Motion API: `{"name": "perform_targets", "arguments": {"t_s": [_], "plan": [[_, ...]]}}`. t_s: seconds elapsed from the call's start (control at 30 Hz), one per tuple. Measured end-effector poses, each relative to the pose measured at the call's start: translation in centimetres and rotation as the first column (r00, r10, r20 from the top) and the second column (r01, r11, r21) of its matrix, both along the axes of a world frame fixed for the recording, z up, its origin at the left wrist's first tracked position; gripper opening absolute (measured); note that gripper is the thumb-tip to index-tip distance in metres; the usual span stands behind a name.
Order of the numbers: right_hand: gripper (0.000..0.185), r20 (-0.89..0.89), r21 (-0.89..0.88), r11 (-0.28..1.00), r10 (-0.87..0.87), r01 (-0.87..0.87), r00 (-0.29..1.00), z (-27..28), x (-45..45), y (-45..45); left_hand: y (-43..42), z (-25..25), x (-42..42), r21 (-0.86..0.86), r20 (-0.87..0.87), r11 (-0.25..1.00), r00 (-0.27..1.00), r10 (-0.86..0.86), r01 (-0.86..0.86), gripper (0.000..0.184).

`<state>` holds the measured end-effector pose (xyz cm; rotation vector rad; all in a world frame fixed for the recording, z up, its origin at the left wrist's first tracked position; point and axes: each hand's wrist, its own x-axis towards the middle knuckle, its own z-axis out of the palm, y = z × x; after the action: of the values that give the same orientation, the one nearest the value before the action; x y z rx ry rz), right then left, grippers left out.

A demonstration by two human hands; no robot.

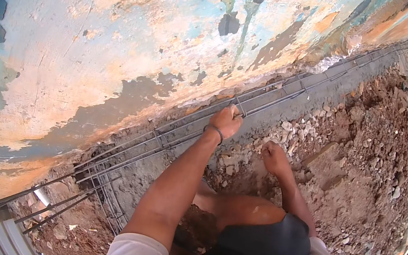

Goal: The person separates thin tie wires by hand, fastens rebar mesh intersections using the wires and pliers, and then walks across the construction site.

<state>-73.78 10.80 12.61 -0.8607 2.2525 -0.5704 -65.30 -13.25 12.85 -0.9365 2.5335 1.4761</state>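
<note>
At far left, a pale ribbed panel (7, 238) sits below a peeling blue, cream and orange plastered wall (102, 56). A long cage of thin, dark steel reinforcing bars (160, 138) runs diagonally from lower left to upper right, along the wall's foot over a strip of grey concrete (344, 88). Near the middle, the person's left hand (226, 120), a dark band at its wrist, is closed around the cage. To its right, the right hand (275, 158) is clenched above rubble, apart from the bars; whether it holds anything is hidden. Reddish-brown earth and stones (373, 150) fill the right.
</note>
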Motion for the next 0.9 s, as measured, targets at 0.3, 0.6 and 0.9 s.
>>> {"name": "perform_targets", "arguments": {"t_s": [0.3,0.6,0.9], "plan": [[0.067,0.047,0.224,0.972,-0.091,0.079,0.995,0.9,2.9,-3.2,2.5,4.1,-1.3,-0.305,0.192,0.950,0.974,0.123,-0.060,0.059],[0.050,-0.073,0.104,0.992,0.085,-0.077,0.994,0.0,1.0,-9.4,-1.9,2.0,-0.2,0.334,0.108,0.916,0.974,0.198,-0.223,0.039],[0.020,0.121,-0.255,0.960,-0.089,0.118,0.989,0.1,-0.3,-10.2,-2.6,1.3,-0.5,0.525,0.079,0.848,0.996,0.030,-0.067,0.029]]}}
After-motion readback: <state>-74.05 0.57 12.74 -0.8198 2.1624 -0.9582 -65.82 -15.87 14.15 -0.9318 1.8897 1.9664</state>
